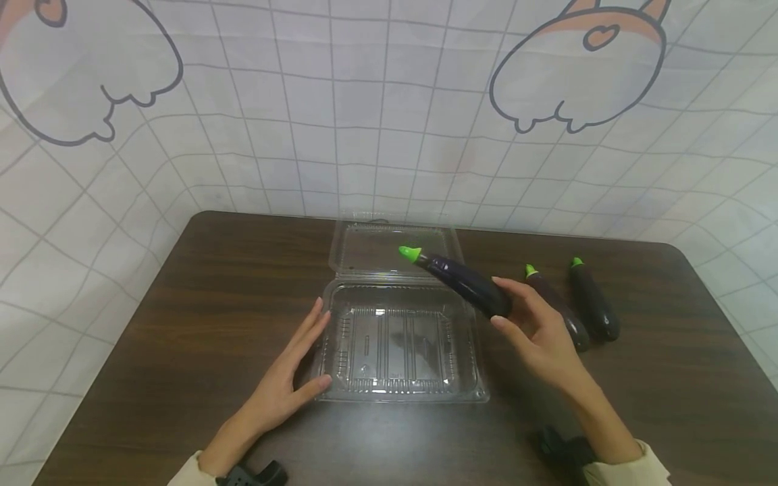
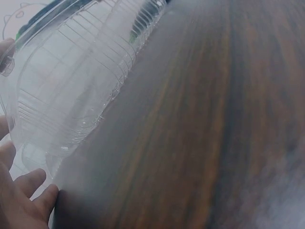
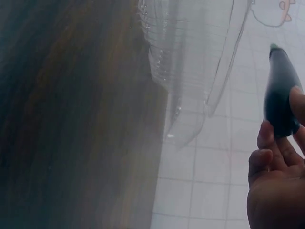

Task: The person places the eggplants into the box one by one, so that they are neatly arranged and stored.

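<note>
My right hand (image 1: 541, 334) grips a dark purple eggplant (image 1: 464, 282) by its thick end, its green stem tip pointing up and left. The eggplant is held over the right rim of a clear plastic clamshell box (image 1: 395, 351), whose lid (image 1: 389, 246) lies folded back behind it. In the right wrist view the same eggplant (image 3: 280, 93) stands upright between thumb and fingers. My left hand (image 1: 279, 385) has its fingers straight along the box's left edge, fingertips and thumb right at the rim. The left wrist view shows the box's ribbed side (image 2: 76, 86) beside the fingers.
Two more eggplants, a nearer one (image 1: 559, 307) and a farther one (image 1: 594, 300), lie on the dark wooden table (image 1: 200, 304) right of the box. A white grid-patterned cloth (image 1: 365, 115) hangs behind the table and at both sides.
</note>
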Available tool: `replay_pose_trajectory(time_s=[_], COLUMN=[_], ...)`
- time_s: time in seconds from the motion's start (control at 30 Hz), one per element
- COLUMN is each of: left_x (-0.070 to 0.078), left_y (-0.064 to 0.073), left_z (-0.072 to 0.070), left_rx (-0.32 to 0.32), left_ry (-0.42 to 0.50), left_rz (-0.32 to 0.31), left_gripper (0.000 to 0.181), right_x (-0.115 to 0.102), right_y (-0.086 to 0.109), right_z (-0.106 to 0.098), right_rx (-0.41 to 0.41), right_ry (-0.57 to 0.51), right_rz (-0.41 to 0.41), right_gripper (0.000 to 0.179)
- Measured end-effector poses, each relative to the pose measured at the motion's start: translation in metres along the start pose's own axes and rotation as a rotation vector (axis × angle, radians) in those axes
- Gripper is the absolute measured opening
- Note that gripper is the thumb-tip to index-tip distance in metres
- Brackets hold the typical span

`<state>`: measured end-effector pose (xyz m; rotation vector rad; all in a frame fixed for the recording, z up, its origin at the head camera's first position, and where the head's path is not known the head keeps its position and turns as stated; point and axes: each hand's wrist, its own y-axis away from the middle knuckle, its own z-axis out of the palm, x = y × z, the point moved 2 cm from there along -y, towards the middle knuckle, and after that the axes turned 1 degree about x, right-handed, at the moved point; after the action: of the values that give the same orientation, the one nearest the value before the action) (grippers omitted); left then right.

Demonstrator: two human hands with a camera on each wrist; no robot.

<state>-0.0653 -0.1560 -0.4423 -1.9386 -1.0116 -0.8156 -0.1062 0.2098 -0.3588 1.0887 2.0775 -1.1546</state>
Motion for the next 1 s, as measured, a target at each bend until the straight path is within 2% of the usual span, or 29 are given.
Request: replay_pose_trajectory(time_s=[0.1, 0.3, 0.37, 1.0], left_x=[0.000, 0.000, 0.000, -0.003], left_y=[0.000, -0.001, -0.001, -0.001], left_z=[0.000, 0.001, 0.001, 0.002], left_rx=[0.000, -0.003, -0.001, -0.001], left_ry=[0.006, 0.005, 0.002, 0.000], left_rz=[0.001, -0.006, -0.005, 0.003], left_gripper=[0.082, 0.082, 0.082, 0.081], right_x=[-0.008, 0.024, 0.028, 0.027], right_y=[-0.005, -0.005, -0.006, -0.017], right_z=[0.005, 0.017, 0.020, 0.042], right_rx=[-0.033, -0.078, -0.100, -0.298], right_ry=[0.031, 0.080, 0.090, 0.183], right_rz=[-0.040, -0.079, -0.082, -0.163], right_gripper=[0.057, 0.061, 0.061, 0.054])
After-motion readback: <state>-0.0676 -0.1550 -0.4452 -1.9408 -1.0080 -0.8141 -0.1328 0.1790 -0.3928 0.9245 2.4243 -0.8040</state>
